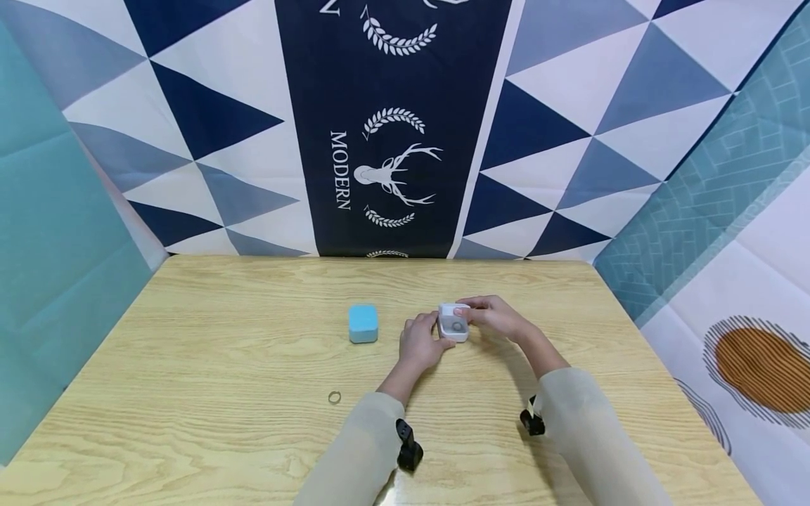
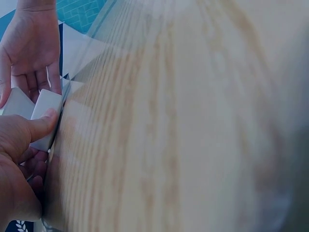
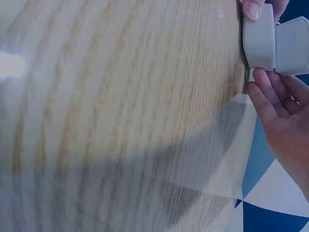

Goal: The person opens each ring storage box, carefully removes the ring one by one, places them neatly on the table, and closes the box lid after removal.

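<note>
A small white ring box [image 1: 454, 339] with a hinged lid stands on the wooden table, its lid raised. A round ring-like thing [image 1: 457, 326] lies inside it. My left hand [image 1: 420, 343] grips the box from its left side, with the thumb [image 2: 43, 124] along the near wall. On the far right side, my right hand [image 1: 496, 316] pinches the lid [image 3: 293, 46] between thumb and fingers. In the right wrist view, its fingertips [image 3: 262, 77] come up against the box's end.
A light blue box [image 1: 363, 323] with rounded corners sits to the left of the hands. Nearer on the table [image 1: 209, 393] lies a small ring [image 1: 335, 398]. Patterned cloth [image 1: 386, 140] hangs at the table's back edge, and more cloth borders both sides.
</note>
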Motion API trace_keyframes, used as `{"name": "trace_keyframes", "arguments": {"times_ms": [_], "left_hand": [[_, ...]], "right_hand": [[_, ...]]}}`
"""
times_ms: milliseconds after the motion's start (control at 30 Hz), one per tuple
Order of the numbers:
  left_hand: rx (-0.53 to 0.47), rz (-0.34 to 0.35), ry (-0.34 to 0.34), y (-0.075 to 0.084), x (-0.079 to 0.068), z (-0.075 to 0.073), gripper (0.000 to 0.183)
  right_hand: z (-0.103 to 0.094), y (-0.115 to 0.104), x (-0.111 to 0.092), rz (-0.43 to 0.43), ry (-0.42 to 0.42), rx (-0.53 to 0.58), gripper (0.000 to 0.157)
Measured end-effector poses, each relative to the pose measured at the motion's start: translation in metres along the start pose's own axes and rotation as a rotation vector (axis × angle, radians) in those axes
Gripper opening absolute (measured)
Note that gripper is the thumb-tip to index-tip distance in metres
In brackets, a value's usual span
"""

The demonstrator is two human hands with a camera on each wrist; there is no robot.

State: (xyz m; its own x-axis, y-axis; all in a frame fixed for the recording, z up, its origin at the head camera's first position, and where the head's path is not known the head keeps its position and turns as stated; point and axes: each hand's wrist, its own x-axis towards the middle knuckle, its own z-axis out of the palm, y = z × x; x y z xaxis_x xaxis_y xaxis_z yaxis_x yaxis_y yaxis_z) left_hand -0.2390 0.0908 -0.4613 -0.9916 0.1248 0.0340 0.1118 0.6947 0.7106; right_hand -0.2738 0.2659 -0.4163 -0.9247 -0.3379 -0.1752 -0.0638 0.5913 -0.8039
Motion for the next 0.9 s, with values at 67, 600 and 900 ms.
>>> {"name": "trace_keyframes", "arguments": {"times_ms": [67, 600, 900], "left_hand": [[0.005, 0.003, 0.002, 0.0001, -0.0003, -0.0005, 0.063], [0.008, 0.005, 0.001, -0.0002, 0.0011, -0.0009, 0.063], [0.002, 0.006, 0.006, 0.0006, 0.0001, -0.002, 0.064]], "right_hand": [[-0.0003, 0.0016, 0.0007, -0.002, -0.003, 0.0, 0.055], [-0.0007, 0.0029, 0.0011, 0.007, -0.02, 0.037, 0.055], [0.0001, 0.0047, 0.0031, -0.002, -0.025, 0.056, 0.055]]}}
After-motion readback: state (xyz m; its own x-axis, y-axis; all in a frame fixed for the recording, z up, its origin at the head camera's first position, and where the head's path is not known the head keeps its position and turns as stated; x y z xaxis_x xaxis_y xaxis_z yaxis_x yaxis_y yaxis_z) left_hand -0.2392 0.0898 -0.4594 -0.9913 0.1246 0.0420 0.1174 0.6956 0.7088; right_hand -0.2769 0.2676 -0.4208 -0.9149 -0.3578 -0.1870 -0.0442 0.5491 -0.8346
